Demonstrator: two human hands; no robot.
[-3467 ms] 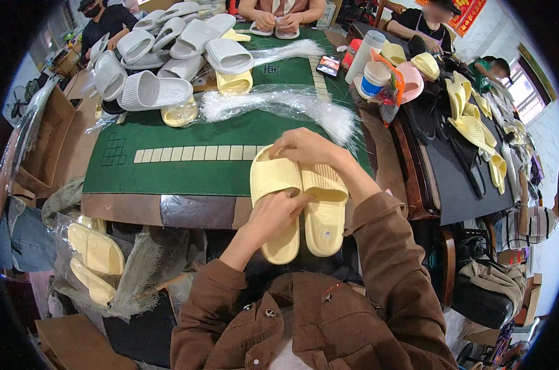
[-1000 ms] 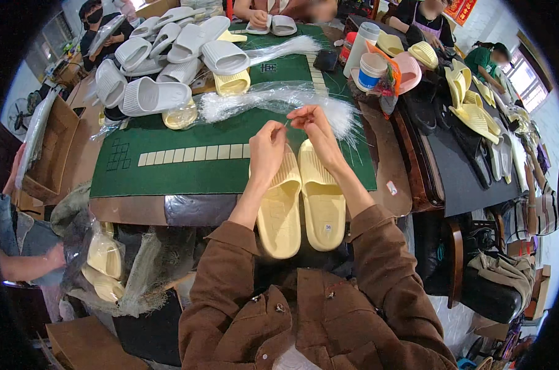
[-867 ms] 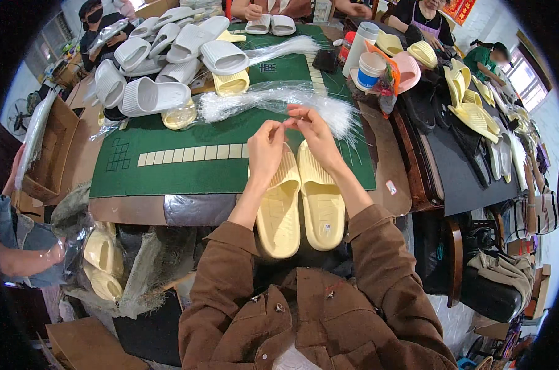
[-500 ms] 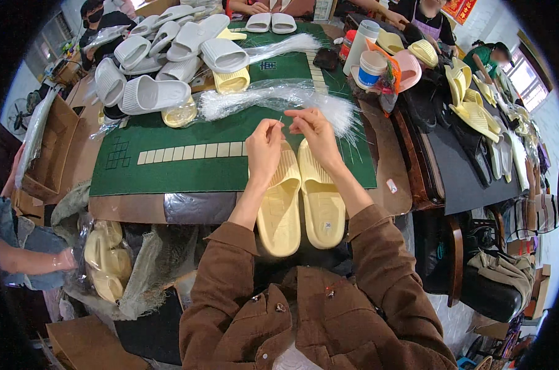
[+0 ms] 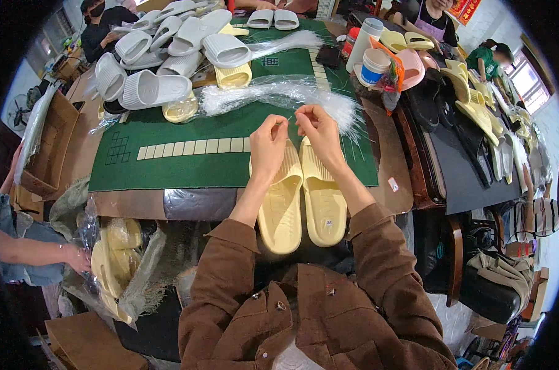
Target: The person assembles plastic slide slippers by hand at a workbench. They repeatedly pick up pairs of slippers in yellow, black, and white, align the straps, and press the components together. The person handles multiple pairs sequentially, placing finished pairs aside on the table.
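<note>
A pair of pale yellow ribbed slide slippers, the left one (image 5: 280, 216) and the right one (image 5: 326, 213), lies side by side at the table's near edge, toes away from me. Above their toe ends, my left hand (image 5: 270, 139) and my right hand (image 5: 319, 132) are raised close together, each pinching with thumb and fingers. A thin strand shows faintly between the fingertips; its ends are hidden by the fingers. Just beyond my hands lies a bundle of thin white plastic strands (image 5: 224, 100), partly wrapped in clear film.
Grey slippers (image 5: 156, 92) are heaped at the far left of the green mat (image 5: 187, 176). A white-and-blue tub (image 5: 375, 65) and a pale bottle (image 5: 364, 43) stand to the right. At lower left, another person's hand (image 5: 77, 258) touches bagged yellow slippers (image 5: 124, 237). Other people sit around the table.
My hands have drawn slightly apart, and my right fingers have curled in. At lower left, the other person's hand has moved right, and the bagged slippers have shifted.
</note>
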